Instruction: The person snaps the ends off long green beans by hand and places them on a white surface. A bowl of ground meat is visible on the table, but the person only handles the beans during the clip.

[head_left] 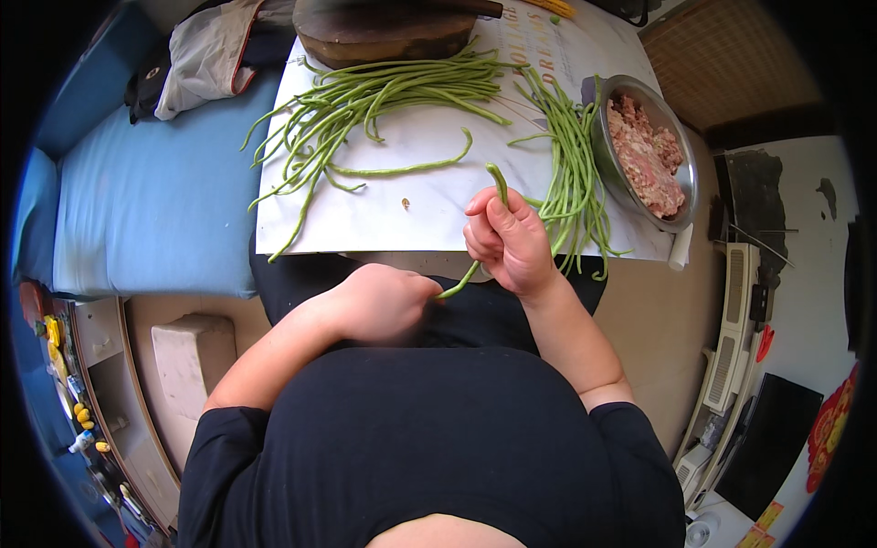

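A long green bean (462, 280) runs between my two hands, just off the table's near edge. My right hand (508, 239) is closed round it, and one end pokes up above the fist. My left hand (388, 303) pinches the lower end; its fingertips are partly turned from view. Beyond my hands, a loose heap of long beans (384, 91) spreads over the left of the white table. One single bean (402, 170) lies in front of that heap. A second bundle of long beans (574, 173) lies right of my right hand, some ends hanging over the edge.
A metal bowl of minced meat (647, 155) stands at the table's right edge. A round wooden chopping board (365, 41) with a dark-handled tool on it sits at the back. Left of the table is a blue sofa (164, 201) with clothes on it. A pale block stool (194, 361) stands on the floor.
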Motion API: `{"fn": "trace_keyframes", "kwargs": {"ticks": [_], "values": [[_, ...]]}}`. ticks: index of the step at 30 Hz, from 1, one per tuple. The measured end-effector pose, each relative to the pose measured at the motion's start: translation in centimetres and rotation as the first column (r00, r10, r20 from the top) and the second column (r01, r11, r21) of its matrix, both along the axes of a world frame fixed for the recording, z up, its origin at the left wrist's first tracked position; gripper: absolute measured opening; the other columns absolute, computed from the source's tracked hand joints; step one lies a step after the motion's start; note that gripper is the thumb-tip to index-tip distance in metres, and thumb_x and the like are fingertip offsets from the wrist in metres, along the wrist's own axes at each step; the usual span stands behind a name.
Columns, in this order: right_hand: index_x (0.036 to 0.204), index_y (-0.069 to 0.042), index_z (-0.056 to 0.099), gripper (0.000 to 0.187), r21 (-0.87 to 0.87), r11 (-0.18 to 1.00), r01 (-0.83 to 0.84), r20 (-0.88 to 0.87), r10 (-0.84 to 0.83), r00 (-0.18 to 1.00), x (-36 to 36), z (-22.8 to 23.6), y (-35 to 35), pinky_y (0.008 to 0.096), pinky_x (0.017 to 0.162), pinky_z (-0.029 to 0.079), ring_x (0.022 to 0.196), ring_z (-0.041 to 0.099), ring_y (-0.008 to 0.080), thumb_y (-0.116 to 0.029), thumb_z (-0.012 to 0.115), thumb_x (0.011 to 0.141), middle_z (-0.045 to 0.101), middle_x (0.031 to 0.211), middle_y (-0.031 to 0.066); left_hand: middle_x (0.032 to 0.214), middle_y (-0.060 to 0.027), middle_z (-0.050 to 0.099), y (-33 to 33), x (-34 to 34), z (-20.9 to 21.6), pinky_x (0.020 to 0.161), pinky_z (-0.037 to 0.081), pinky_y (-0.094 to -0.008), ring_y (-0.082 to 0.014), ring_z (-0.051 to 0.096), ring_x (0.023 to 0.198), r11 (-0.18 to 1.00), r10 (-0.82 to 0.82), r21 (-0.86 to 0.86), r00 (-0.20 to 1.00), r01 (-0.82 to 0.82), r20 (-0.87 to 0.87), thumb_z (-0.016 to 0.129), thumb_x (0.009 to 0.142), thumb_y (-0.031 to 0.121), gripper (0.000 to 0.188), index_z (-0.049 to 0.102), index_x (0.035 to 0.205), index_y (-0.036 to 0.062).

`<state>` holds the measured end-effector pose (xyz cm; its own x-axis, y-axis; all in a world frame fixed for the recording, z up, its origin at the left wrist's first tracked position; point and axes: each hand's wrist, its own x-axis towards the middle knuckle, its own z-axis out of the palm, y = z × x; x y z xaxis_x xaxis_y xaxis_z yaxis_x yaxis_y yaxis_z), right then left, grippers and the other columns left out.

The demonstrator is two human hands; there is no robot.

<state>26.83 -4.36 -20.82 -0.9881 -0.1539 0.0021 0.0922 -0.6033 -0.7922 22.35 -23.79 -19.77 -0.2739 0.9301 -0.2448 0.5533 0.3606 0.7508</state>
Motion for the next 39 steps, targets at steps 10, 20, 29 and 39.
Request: {"fn": "trace_keyframes", "kwargs": {"ticks": [10,20,29,39], "values": [[0.087,-0.003,0.056,0.020,0.704,0.708,0.060,-0.110,0.025,0.994,1.5,1.2,-0.2,0.0220,0.052,0.036,0.054,0.040,0.0094,-0.021,0.049,0.089,0.044,0.057,-0.0001,0.070,-0.0008,0.054,-0.7,-1.2,-1.4,0.052,0.037,-0.0181,-0.0061,0.045,0.055,0.681,0.344,-0.096,0.201,-0.726,0.917,0.042,0.090,0.017,0.019,0.052,0.099,0.0034],[0.082,-0.004,0.059,0.016,0.965,0.253,-0.067,0.022,0.174,0.984,1.8,2.5,-0.6,0.0277,0.055,0.040,0.055,0.050,0.0184,-0.020,0.054,0.083,0.054,0.062,0.0102,0.062,0.0014,0.047,-0.5,-0.6,-0.6,0.054,0.035,-0.0209,-0.0070,0.040,0.058,0.938,0.309,-0.069,0.729,-0.340,0.610,0.045,0.091,0.022,0.024,0.055,0.079,0.0036],[0.077,-0.004,0.058,0.023,0.952,0.304,-0.044,0.063,-0.052,0.997,1.5,1.7,-2.3,0.0361,0.056,0.042,0.059,0.054,0.0276,-0.026,0.051,0.084,0.057,0.065,0.0132,0.062,-0.0145,0.051,0.7,-0.5,-2.6,0.055,0.041,-0.0327,-0.0257,0.048,0.057,0.746,0.618,0.190,0.770,-0.638,0.158,0.051,0.086,0.021,0.023,0.054,0.075,0.0008],[0.085,-0.010,0.059,0.024,0.949,-0.294,0.117,-0.234,-0.405,0.884,-0.8,3.1,3.4,0.0400,0.060,0.045,0.069,0.058,0.0324,-0.032,0.051,0.082,0.060,0.071,0.0139,0.060,-0.0016,0.050,-1.5,-3.9,-6.5,0.049,0.035,-0.0230,-0.0088,0.044,0.053,0.546,0.664,0.016,0.444,-0.838,0.601,0.048,0.087,0.018,0.020,0.056,0.078,0.0024]]}}
